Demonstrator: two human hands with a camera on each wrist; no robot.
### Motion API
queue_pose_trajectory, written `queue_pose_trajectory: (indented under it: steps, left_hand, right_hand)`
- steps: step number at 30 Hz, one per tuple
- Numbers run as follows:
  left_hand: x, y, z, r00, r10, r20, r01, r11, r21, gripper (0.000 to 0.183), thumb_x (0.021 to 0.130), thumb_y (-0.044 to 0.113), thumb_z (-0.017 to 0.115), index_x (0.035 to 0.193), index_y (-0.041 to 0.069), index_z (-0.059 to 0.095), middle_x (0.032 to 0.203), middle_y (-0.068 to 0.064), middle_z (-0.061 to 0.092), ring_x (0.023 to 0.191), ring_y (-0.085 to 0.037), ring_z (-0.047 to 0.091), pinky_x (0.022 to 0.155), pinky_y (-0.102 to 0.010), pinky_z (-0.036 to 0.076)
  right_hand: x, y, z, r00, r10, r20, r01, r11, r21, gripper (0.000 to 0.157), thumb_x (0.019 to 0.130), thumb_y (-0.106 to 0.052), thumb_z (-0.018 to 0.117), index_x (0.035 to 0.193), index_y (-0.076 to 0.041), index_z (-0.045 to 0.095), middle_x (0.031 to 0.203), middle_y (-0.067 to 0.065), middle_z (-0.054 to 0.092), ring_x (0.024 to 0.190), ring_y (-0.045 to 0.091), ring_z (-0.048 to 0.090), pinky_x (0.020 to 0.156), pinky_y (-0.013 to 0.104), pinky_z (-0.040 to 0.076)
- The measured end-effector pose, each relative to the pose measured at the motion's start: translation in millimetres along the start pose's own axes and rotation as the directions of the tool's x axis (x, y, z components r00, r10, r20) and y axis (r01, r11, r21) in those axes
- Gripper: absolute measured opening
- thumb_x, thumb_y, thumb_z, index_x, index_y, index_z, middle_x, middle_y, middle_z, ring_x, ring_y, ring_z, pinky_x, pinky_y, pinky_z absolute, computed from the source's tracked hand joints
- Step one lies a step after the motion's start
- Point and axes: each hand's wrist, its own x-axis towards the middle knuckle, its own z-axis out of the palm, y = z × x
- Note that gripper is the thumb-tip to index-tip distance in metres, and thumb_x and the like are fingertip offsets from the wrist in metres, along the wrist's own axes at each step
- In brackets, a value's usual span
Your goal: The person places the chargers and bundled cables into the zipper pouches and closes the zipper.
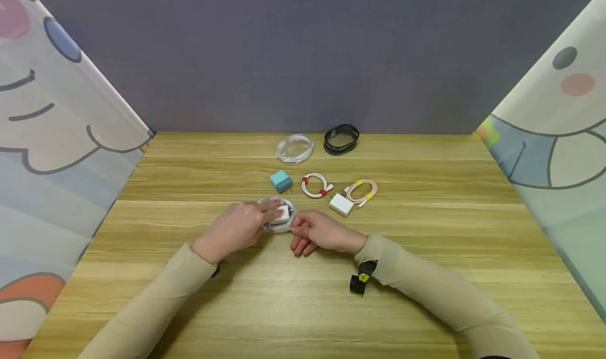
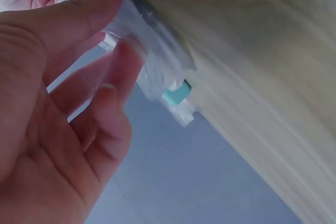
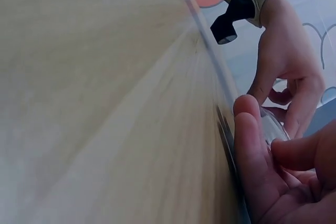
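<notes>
A clear, whitish coiled cable [image 1: 288, 223] lies low on the table, with a white charger block [image 1: 284, 214] inside its ring. My left hand [image 1: 239, 225] grips the coil from the left, its fingers lying over the block and the ring. In the left wrist view, the thumb and fingers of that hand [image 2: 58, 82] close round the clear coil [image 2: 160, 59]. At the coil's near right edge, my right hand [image 1: 322, 232] pinches a bit of the cable between thumb and forefinger, as the right wrist view also shows with the coil [image 3: 273, 127] partly hidden.
Beyond the hands are a blue charger [image 1: 281, 181], a white cable with red ties [image 1: 305, 188], a white charger [image 1: 341, 204] and a pinkish cable with yellow ties [image 1: 373, 188]. Farther back lie another clear coil [image 1: 280, 151] and a black coiled cable [image 1: 341, 150], near the grey partition [image 1: 303, 59].
</notes>
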Motion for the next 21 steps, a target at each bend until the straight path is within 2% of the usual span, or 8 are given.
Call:
queue_pose_trajectory:
  steps: [6,10,14,21]
  left_hand:
    - [-7.5,-6.0,-4.7,1.000,-0.008,0.003,0.008,1.000,-0.015,0.051,0.074,0.003,0.085,0.122,0.016,0.072,0.138,-0.004,0.060,0.095,-0.026,0.069,0.067,-0.041,0.057]
    - [-14.1,-13.1,-8.0,0.999,-0.039,0.020,0.039,0.999,-0.015,0.054,0.072,-0.002,0.084,0.122,0.015,0.073,0.137,-0.004,0.060,0.101,-0.029,0.068,0.072,-0.043,0.057]
    - [-19.5,-22.9,-9.8,0.996,-0.078,0.031,0.079,0.996,-0.031,0.054,0.073,-0.003,0.084,0.124,0.013,0.073,0.137,-0.005,0.061,0.106,-0.034,0.065,0.074,-0.044,0.057]
    - [-26.3,-44.8,-12.5,0.992,-0.121,0.038,0.123,0.991,-0.045,0.057,0.070,0.003,0.089,0.124,0.012,0.072,0.137,-0.005,0.061,0.110,-0.033,0.062,0.077,-0.044,0.057]
  right_hand:
    - [-3.3,-2.4,-8.0,1.000,-0.028,-0.006,0.028,1.000,-0.010,0.018,0.107,-0.008,0.043,0.109,0.006,0.054,0.089,0.015,0.071,0.076,0.024,0.071,0.067,0.037,0.059]
    - [-6.8,-8.6,-15.2,0.998,-0.055,-0.027,0.055,0.998,-0.014,0.019,0.106,-0.008,0.046,0.111,0.008,0.054,0.091,0.018,0.071,0.077,0.026,0.071,0.067,0.039,0.060]
    - [-8.8,-14.2,-22.6,0.995,-0.082,-0.049,0.082,0.997,-0.014,0.020,0.105,-0.007,0.049,0.114,0.010,0.052,0.093,0.022,0.069,0.078,0.030,0.071,0.068,0.041,0.060]
    - [-8.7,-20.7,-32.5,0.989,-0.128,-0.072,0.123,0.990,-0.065,0.021,0.104,-0.008,0.051,0.110,0.012,0.054,0.097,0.026,0.067,0.080,0.031,0.070,0.071,0.041,0.059]
